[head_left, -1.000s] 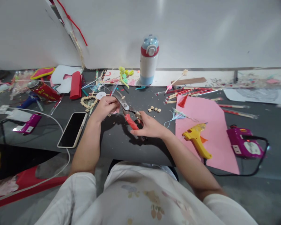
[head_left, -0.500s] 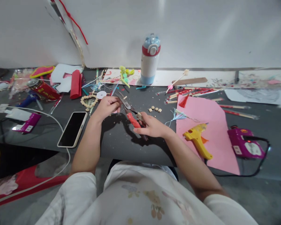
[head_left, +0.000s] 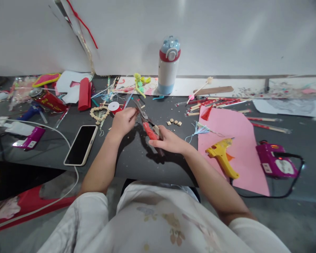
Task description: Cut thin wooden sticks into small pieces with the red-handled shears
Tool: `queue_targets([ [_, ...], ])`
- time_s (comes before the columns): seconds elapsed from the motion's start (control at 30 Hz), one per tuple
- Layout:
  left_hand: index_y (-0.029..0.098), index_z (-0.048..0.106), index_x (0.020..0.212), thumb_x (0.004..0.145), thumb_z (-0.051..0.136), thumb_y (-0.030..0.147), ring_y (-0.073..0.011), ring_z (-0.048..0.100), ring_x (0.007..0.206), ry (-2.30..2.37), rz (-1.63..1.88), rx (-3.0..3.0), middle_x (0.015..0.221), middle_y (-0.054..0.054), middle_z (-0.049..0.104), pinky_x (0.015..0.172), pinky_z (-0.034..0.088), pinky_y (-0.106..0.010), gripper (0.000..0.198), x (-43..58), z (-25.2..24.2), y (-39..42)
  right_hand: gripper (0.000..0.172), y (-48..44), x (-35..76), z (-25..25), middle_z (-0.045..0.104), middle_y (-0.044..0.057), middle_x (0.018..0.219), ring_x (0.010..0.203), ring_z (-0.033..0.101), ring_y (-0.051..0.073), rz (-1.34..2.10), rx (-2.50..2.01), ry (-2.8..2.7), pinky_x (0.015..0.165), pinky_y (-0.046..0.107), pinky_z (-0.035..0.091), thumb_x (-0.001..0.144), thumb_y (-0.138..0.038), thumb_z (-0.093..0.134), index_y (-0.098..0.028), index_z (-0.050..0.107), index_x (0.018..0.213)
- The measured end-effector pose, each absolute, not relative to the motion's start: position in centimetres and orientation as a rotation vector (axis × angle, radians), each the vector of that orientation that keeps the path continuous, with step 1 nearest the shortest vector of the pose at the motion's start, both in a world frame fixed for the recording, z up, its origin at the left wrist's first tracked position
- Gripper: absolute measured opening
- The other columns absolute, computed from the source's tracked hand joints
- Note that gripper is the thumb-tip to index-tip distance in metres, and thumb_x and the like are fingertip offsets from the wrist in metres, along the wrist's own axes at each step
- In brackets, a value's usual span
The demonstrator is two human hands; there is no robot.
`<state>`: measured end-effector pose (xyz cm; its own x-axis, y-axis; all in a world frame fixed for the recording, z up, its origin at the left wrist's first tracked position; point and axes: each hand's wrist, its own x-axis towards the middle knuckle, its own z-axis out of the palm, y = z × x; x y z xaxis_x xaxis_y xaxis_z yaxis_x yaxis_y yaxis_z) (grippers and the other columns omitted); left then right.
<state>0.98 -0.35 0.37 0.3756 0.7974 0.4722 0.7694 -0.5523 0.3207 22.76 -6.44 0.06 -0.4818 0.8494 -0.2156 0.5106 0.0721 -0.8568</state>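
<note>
My right hand (head_left: 171,140) is wrapped round a pair of pliers (head_left: 149,130) with red handle covers, its metal jaws pointing up and left. A small pale, flat piece (head_left: 156,130) shows by the right thumb and fingers; its kind is unclear. Beside the jaws, my left hand (head_left: 124,122) has its fingers pinched together, and whatever is in them is hidden. Several small beige pieces (head_left: 175,122) lie right of the pliers. Just behind the left hand stands a spool of red thread (head_left: 114,107), with a beige heart-shaped ornament (head_left: 99,114) to its left.
A phone (head_left: 81,145) lies left of my left forearm. On the right, a yellow glue gun (head_left: 222,156) rests on pink paper (head_left: 242,140) beside a purple power block (head_left: 276,161). A bottle (head_left: 169,66) and a red can (head_left: 47,100) stand farther back.
My left hand has shifted slightly right and turned, uncovering more of the red thread spool. The pliers have moved a little, still in my right hand.
</note>
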Motion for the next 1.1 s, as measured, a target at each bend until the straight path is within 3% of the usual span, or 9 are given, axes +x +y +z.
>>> queue_targets([
  [0.23,0.016,0.052,0.054,0.078,0.049,0.024,-0.0077,0.044,0.042,1.369,0.845,1.911,0.047,0.001,0.053,0.044,0.032,-0.020,0.026,0.5,1.4,-0.2,0.061,-6.7,22.7,-0.1,0.056,0.003,0.088,0.073,0.055,0.017,1.304,-1.364,-2.055,0.063,0.029,0.040,0.066,-0.068,0.058,-0.019,0.041,0.098],
  [0.47,0.016,0.056,0.068,0.073,0.056,0.025,-0.0045,0.036,0.036,1.140,0.738,1.545,0.047,0.002,0.049,0.036,0.021,-0.019,0.010,-0.4,1.2,0.0,0.064,-6.9,23.0,0.3,0.056,0.006,0.096,0.079,0.056,0.018,1.226,-1.333,-2.094,0.066,0.028,0.039,0.062,-0.066,0.062,-0.018,0.042,0.100],
  [0.87,0.017,0.051,0.060,0.074,0.053,0.025,-0.0072,0.039,0.038,1.239,0.722,1.546,0.046,0.003,0.048,0.039,0.023,-0.020,0.016,0.1,0.9,0.1,0.054,-6.5,22.9,0.1,0.057,0.002,0.080,0.069,0.054,0.017,1.238,-1.353,-2.154,0.062,0.029,0.036,0.071,-0.068,0.052,-0.019,0.042,0.091],
  [1.1,0.017,0.047,0.055,0.081,0.047,0.025,-0.0084,0.044,0.048,1.433,0.770,2.174,0.049,0.002,0.050,0.050,0.030,-0.023,0.028,1.0,0.9,-0.1,0.050,-5.9,23.3,-0.4,0.055,0.001,0.078,0.069,0.051,0.015,1.358,-1.327,-2.069,0.061,0.028,0.036,0.073,-0.066,0.050,-0.018,0.045,0.087],
])
